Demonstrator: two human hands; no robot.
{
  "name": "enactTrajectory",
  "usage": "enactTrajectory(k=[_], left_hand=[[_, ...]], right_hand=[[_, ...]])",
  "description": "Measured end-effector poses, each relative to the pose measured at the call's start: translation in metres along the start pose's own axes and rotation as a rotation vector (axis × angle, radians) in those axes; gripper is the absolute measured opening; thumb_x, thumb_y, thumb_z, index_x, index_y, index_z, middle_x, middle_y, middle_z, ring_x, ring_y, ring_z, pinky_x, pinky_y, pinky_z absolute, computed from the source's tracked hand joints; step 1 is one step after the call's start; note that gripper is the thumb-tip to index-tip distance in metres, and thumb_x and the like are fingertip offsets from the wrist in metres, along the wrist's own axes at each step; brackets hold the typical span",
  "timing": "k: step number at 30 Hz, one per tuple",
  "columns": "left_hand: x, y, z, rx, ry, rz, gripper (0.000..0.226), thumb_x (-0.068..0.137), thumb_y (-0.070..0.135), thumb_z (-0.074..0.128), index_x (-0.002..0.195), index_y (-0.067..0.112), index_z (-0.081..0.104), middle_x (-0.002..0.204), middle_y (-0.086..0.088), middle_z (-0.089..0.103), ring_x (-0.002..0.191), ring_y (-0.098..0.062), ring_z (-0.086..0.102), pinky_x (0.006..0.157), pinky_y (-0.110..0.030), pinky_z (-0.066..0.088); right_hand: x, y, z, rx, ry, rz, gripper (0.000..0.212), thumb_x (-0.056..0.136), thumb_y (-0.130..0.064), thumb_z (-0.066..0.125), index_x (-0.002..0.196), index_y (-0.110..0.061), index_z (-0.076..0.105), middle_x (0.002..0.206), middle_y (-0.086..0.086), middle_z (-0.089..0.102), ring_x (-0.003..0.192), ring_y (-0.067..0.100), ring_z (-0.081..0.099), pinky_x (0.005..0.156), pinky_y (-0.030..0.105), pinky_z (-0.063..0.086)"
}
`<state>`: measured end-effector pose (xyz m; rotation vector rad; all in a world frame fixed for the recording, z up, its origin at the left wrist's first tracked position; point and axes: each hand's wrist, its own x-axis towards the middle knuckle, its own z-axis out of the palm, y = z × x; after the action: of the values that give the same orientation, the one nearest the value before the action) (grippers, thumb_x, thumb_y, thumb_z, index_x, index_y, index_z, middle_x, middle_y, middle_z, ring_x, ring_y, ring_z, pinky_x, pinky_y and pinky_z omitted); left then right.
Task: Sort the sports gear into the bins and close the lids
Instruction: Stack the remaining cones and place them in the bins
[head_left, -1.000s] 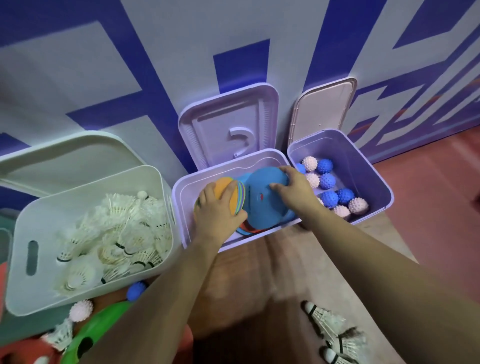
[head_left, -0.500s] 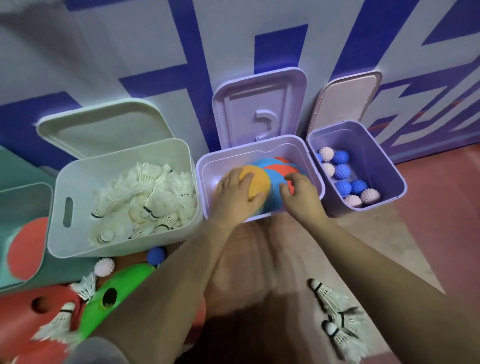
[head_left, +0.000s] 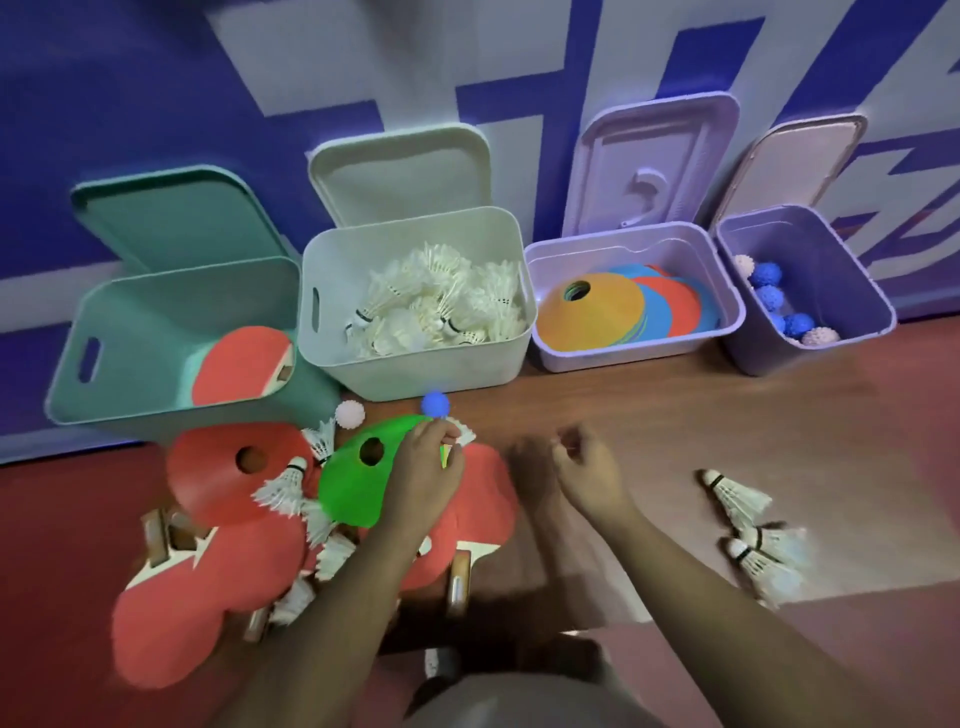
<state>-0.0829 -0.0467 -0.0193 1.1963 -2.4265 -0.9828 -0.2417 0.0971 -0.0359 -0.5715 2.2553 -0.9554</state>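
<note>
Head view: the left hand was seen in front and to the left of the lilac bin, its fingers curled onto the far rim of a green cone, apparently pinching it. The right hand was held directly in front of the lilac bin, loosely curled and blurred, with nothing in it.

Half a second earlier both hands had been pressed on the cone stack inside the lilac bin. They had since been drawn back, and the stack, an orange cone uppermost, was left lying flat in that bin. That batch could be judged delivered, and the green cone taken as the next piece bound for the same bin.

The view had also been swung leftward, so the loose pile left of the lilac bin was shown in full: a red cone, red paddles and shuttlecocks beneath and beside the green cone, with a blue ball and a white ball just behind it. More shuttlecocks lay on the floor to the front right of the lilac bin. The white bin and teal bin stood to its left, the small purple bin to its right. All four lids were propped open, so much sorting was judged outstanding.
</note>
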Motion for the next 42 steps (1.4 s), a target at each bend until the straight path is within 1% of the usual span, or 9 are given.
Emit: enactTrajectory(k=[4,11,18,20,24,28,36,38,42], left_hand=[[-0.038,-0.060,-0.019,0.323,0.097,-0.187,0.037,0.073,0.014,0.071,0.110,0.010,0.064,0.107,-0.014,0.057,0.108,-0.035,0.050,0.095,-0.046,0.043],[-0.066,-0.119,-0.022,0.338,-0.174,-0.302,0.075,0.081,0.029,0.072,0.144,0.015,0.035,0.142,-0.018,0.032,0.127,-0.039,0.039,0.101,-0.044,0.043],[-0.057,-0.135,-0.023,0.171,-0.137,-0.241,0.101,0.078,0.027,0.077,0.154,0.008,0.014,0.142,-0.022,0.026,0.127,-0.039,0.044,0.104,-0.042,0.043],[-0.049,-0.139,-0.028,0.147,-0.140,-0.233,0.098,0.079,0.032,0.077,0.154,0.010,0.018,0.139,-0.021,0.028,0.125,-0.035,0.045,0.106,-0.038,0.041],[-0.042,-0.142,-0.036,0.139,-0.198,-0.216,0.088,0.085,0.030,0.071,0.155,0.019,0.018,0.135,-0.016,0.029,0.118,-0.028,0.049,0.101,-0.030,0.040],[-0.041,-0.141,-0.041,0.080,-0.210,-0.245,0.080,0.090,0.031,0.064,0.155,0.022,0.018,0.137,-0.016,0.031,0.107,-0.030,0.057,0.095,-0.032,0.044],[-0.038,-0.136,-0.088,-0.151,0.120,-0.257,0.027,0.097,0.024,0.055,0.122,0.015,0.054,0.110,-0.005,0.055,0.093,-0.008,0.057,0.082,-0.020,0.043],[-0.036,-0.148,-0.109,-0.293,0.254,-0.367,0.016,0.097,0.020,0.055,0.111,0.012,0.056,0.091,-0.002,0.058,0.076,0.003,0.057,0.070,-0.014,0.046],[-0.013,-0.190,-0.151,-0.749,0.464,-0.731,0.018,0.095,0.031,0.054,0.087,0.014,0.056,0.075,-0.005,0.057,0.068,-0.018,0.060,0.075,-0.037,0.056]], right_hand=[[-0.036,-0.008,0.055,0.115,-0.149,0.058,0.032,0.083,-0.041,0.062,0.097,-0.012,0.059,0.090,0.003,0.069,0.084,0.021,0.065,0.079,0.039,0.052],[-0.061,-0.004,0.141,0.079,-0.339,0.252,0.052,0.076,-0.050,0.075,0.106,-0.011,0.058,0.097,0.004,0.065,0.092,0.022,0.062,0.080,0.037,0.051],[-0.046,-0.004,0.169,0.098,-0.129,0.246,0.052,0.074,-0.050,0.074,0.111,-0.015,0.063,0.099,0.002,0.066,0.100,0.021,0.062,0.091,0.039,0.052],[-0.040,-0.016,0.169,0.138,-0.077,0.196,0.054,0.074,-0.060,0.068,0.106,-0.016,0.068,0.095,0.001,0.068,0.088,0.015,0.065,0.083,0.033,0.053],[-0.021,-0.044,0.169,0.422,-0.102,0.340,0.029,0.084,-0.038,0.074,0.078,-0.012,0.063,0.067,-0.001,0.062,0.058,0.013,0.053,0.055,0.028,0.042],[-0.013,-0.063,0.171,0.830,-0.147,0.412,0.004,0.090,-0.009,0.066,0.092,-0.006,0.068,0.090,0.013,0.073,0.075,0.025,0.068,0.064,0.030,0.058],[-0.025,-0.093,0.142,0.989,-0.249,0.222,0.028,0.097,-0.001,0.052,0.123,-0.007,0.061,0.114,0.010,0.071,0.099,0.026,0.068,0.079,0.039,0.058],[-0.029,-0.093,0.139,0.962,-0.241,0.198,0.030,0.096,-0.002,0.053,0.125,-0.005,0.060,0.116,0.012,0.070,0.102,0.028,0.067,0.085,0.044,0.056],[-0.044,-0.103,0.143,0.896,-0.250,0.165,0.022,0.096,-0.002,0.054,0.112,-0.012,0.066,0.102,0.004,0.075,0.092,0.022,0.070,0.083,0.043,0.057]])
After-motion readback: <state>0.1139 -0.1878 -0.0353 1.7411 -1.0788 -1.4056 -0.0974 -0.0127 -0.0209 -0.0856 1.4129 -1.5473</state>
